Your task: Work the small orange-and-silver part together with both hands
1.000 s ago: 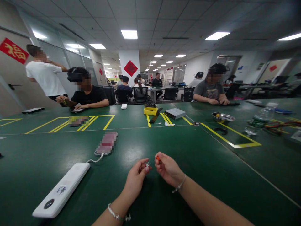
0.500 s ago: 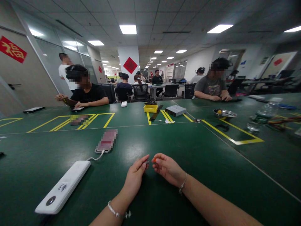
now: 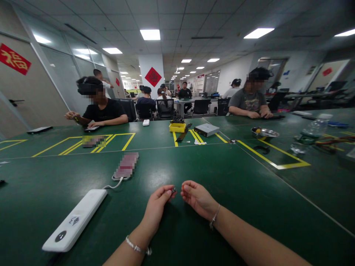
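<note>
The left hand [image 3: 157, 205] has its grip closed on a small dark metal part [image 3: 173, 190], pinched between thumb tip and forefinger and held just above the dark green counter [image 3: 235, 192]. The right hand [image 3: 198, 198] sits just beside it, fingertips turned toward the part but not touching it. Its grip is closed too, thumb against curled forefinger, and I cannot tell whether anything lies between them. Both forearms come in from the near edge, and each wrist carries a thin silver bracelet – one on the left [image 3: 137, 248], one on the right [image 3: 214, 218].

To the left of the hands lies a long white rounded power bank [image 3: 74, 220], flat on the counter. A thin white cable [image 3: 114, 184] runs from its far end to a flat phone [image 3: 127, 166] lying near it.

Farther out, yellow tape lines [image 3: 273, 159] mark boxes on the counter. In the middle stand a shallow yellow plastic tray [image 3: 177, 128] with dark bits in it and, to its right, a flat grey box [image 3: 206, 130]. Well to the right are a shiny round metal bowl [image 3: 264, 133] and a clear plastic bottle [image 3: 307, 138].

At the far side sit two other people – a person in a black shirt [image 3: 104, 112] on the left, hands on the counter, and a person in a grey shirt [image 3: 246, 103] on the right, arms resting on it
</note>
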Motion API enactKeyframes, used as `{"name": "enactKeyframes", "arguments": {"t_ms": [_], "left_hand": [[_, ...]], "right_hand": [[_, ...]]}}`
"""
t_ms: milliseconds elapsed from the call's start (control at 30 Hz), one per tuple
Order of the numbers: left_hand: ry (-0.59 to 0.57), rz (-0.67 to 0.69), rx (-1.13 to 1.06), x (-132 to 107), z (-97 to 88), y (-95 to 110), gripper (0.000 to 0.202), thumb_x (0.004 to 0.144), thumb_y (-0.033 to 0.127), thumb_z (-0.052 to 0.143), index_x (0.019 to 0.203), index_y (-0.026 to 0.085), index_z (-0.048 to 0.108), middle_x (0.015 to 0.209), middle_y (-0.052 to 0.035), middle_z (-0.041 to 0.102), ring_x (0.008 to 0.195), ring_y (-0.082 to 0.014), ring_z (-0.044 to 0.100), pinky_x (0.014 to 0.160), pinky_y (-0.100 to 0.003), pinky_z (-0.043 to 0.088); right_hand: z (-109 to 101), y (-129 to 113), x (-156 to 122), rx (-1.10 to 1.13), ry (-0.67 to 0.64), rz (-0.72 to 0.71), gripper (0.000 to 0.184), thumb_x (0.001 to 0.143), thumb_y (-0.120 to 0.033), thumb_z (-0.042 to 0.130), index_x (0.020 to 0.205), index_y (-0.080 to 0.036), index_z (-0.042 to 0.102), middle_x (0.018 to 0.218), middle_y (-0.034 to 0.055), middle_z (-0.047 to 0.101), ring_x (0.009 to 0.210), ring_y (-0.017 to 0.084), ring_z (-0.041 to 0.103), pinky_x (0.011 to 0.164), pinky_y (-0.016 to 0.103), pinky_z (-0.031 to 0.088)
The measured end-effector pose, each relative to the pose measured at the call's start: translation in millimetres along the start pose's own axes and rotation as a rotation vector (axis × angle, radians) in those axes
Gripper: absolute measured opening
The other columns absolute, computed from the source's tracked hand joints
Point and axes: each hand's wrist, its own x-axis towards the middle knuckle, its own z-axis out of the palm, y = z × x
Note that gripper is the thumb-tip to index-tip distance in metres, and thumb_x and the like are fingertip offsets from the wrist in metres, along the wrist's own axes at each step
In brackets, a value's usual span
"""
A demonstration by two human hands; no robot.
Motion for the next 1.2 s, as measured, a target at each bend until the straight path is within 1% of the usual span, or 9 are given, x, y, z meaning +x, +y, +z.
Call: {"name": "enactKeyframes", "arguments": {"t_ms": [100, 267, 333, 433, 533, 667, 833, 1000, 1200], "left_hand": [[0.011, 0.003, -0.023, -0.3, -0.1, 0.3, 0.020, 0.065, 0.028, 0.060, 0.080, 0.014, 0.062, 0.076, -0.0038, 0.064, 0.070, -0.0141, 0.056, 0.067, -0.024, 0.040], [0.020, 0.040, -0.003, -1.5, 0.5, 2.1, 0.016, 0.062, 0.022, 0.061, 0.076, 0.015, 0.060, 0.073, -0.0010, 0.061, 0.069, -0.0130, 0.054, 0.067, -0.023, 0.039], [0.029, 0.058, 0.032, -2.1, 1.4, 2.9, 0.015, 0.061, 0.020, 0.061, 0.075, 0.016, 0.059, 0.070, 0.0005, 0.059, 0.067, -0.0121, 0.053, 0.066, -0.022, 0.038], [0.026, 0.082, 0.086, -3.2, 3.7, 4.5, 0.014, 0.062, 0.020, 0.061, 0.074, 0.016, 0.057, 0.066, 0.0022, 0.057, 0.062, -0.0108, 0.051, 0.061, -0.021, 0.037], [0.016, 0.104, 0.126, -3.9, 5.9, 5.7, 0.015, 0.060, 0.020, 0.061, 0.074, 0.016, 0.056, 0.066, 0.0024, 0.056, 0.061, -0.0106, 0.050, 0.059, -0.021, 0.037], [0.040, 0.140, 0.206, -3.7, 5.9, 3.9, 0.016, 0.059, 0.021, 0.062, 0.073, 0.017, 0.055, 0.063, 0.0039, 0.053, 0.057, -0.0101, 0.049, 0.055, -0.020, 0.036], [0.085, 0.234, 0.364, -3.2, 3.6, 1.4, 0.012, 0.060, 0.020, 0.061, 0.071, 0.018, 0.058, 0.068, 0.0020, 0.056, 0.059, -0.0115, 0.049, 0.058, -0.022, 0.038], [0.104, 0.326, 0.417, -4.0, 4.3, 0.7, 0.012, 0.061, 0.018, 0.060, 0.073, 0.019, 0.060, 0.074, 0.0006, 0.057, 0.063, -0.0131, 0.051, 0.062, -0.024, 0.039], [0.147, 0.403, 0.507, -6.6, 8.2, -0.9, 0.007, 0.065, 0.018, 0.058, 0.072, 0.020, 0.059, 0.072, 0.0006, 0.057, 0.066, -0.0146, 0.051, 0.063, -0.026, 0.040]], "right_hand": [[0.6, -0.3, -0.7, 0.006, 0.002, 0.003, 0.028, 0.055, -0.023, 0.073, 0.071, -0.015, 0.051, 0.061, -0.0039, 0.053, 0.056, 0.007, 0.052, 0.057, 0.021, 0.040], [-0.4, -0.5, -1.5, -0.036, -0.057, 0.013, 0.027, 0.065, -0.036, 0.065, 0.074, -0.015, 0.051, 0.063, -0.0014, 0.055, 0.056, 0.008, 0.052, 0.053, 0.020, 0.038], [-1.0, -0.8, -1.8, -0.043, -0.077, 0.015, 0.027, 0.067, -0.038, 0.062, 0.076, -0.015, 0.052, 0.065, -0.0004, 0.056, 0.056, 0.007, 0.052, 0.052, 0.020, 0.037], [-1.8, -0.7, -1.5, -0.036, -0.079, 0.010, 0.025, 0.067, -0.034, 0.064, 0.079, -0.016, 0.053, 0.065, -0.0009, 0.057, 0.054, 0.006, 0.050, 0.050, 0.018, 0.035], [-2.4, 0.0, -0.9, -0.028, -0.065, 0.006, 0.026, 0.061, -0.026, 0.069, 0.081, -0.016, 0.054, 0.070, -0.0004, 0.059, 0.055, 0.006, 0.050, 0.050, 0.018, 0.036], [-3.4, 0.4, -0.6, -0.022, -0.073, 0.011, 0.028, 0.057, -0.019, 0.071, 0.081, -0.014, 0.056, 0.079, 0.0033, 0.062, 0.059, 0.006, 0.053, 0.056, 0.020, 0.040], [-2.7, 0.9, -1.0, -0.041, -0.088, 0.012, 0.026, 0.060, -0.021, 0.069, 0.082, -0.012, 0.058, 0.090, 0.0075, 0.062, 0.066, 0.009, 0.057, 0.063, 0.023, 0.043], [3.5, 8.0, -2.6, -0.066, -0.056, -0.068, 0.025, 0.061, -0.023, 0.068, 0.082, -0.014, 0.057, 0.096, 0.0066, 0.060, 0.078, 0.012, 0.057, 0.070, 0.025, 0.043], [17.8, 19.5, -7.8, -0.031, -0.044, -0.132, 0.023, 0.061, -0.026, 0.068, 0.081, -0.016, 0.060, 0.094, 0.0052, 0.060, 0.080, 0.013, 0.056, 0.077, 0.030, 0.042]]}}
